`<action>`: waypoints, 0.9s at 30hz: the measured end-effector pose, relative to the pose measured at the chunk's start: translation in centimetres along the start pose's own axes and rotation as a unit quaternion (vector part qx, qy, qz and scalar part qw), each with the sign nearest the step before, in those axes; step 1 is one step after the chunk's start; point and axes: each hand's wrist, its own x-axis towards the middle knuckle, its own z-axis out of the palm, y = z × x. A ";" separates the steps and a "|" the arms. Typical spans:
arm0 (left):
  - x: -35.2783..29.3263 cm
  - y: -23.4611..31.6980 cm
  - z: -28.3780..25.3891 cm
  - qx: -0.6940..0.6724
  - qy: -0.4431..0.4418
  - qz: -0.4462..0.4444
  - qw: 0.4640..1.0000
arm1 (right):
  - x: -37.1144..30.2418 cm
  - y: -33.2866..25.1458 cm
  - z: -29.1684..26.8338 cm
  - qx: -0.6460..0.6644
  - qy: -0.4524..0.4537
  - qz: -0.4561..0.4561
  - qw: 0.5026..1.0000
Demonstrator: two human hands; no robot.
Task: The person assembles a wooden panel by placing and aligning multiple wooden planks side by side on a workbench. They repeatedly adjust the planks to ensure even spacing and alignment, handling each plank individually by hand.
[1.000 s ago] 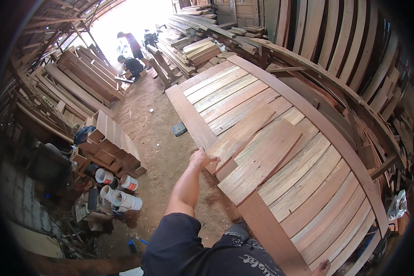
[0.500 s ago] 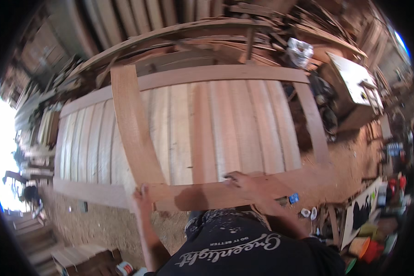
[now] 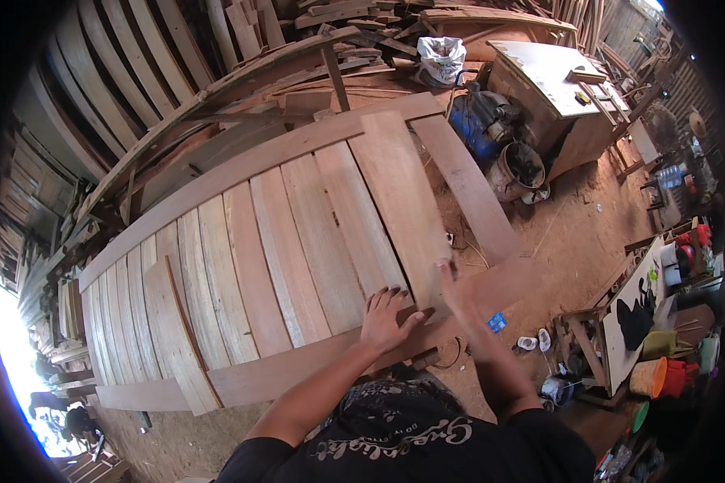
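A slatted wooden panel with long side rails lies in front of me. At its right end, a wide wooden plank overlaps the far rail. My right hand grips the near right edge of this plank, its thumb up and its fingers partly hidden and blurred. My left hand rests with fingers spread on the near rail, beside the plank's near end. Further left, a loose plank lies across the slats, its near end over the near rail.
An end rail stands apart from the slats, across a gap. Beyond it are a blue machine, a dirty bucket and a white-topped table. Stacked boards line the back; a small bench stands at right.
My view has swung right. My left hand has let go of the loose plank, now lying leftward, and moved right. My right hand has moved to the end plank, which now overlaps the far rail.
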 end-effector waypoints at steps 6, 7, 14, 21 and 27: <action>6.0 0.9 5.8 0.163 -0.040 0.035 0.985 | 6.4 -0.5 -7.5 -0.104 -0.024 0.098 0.989; 6.5 1.5 6.3 0.173 -0.039 0.040 0.983 | 7.2 0.1 -8.0 -0.114 -0.023 0.097 0.988; 6.7 2.8 5.7 0.186 -0.066 0.009 0.980 | 10.7 2.8 -7.0 -0.075 -0.043 0.106 0.991; 6.8 2.9 5.9 0.188 -0.058 0.020 0.980 | 13.0 5.0 -6.0 -0.111 -0.022 0.007 0.994; 7.0 3.0 5.8 0.197 -0.078 -0.003 0.977 | 12.8 2.3 -7.1 -0.092 -0.044 0.048 0.994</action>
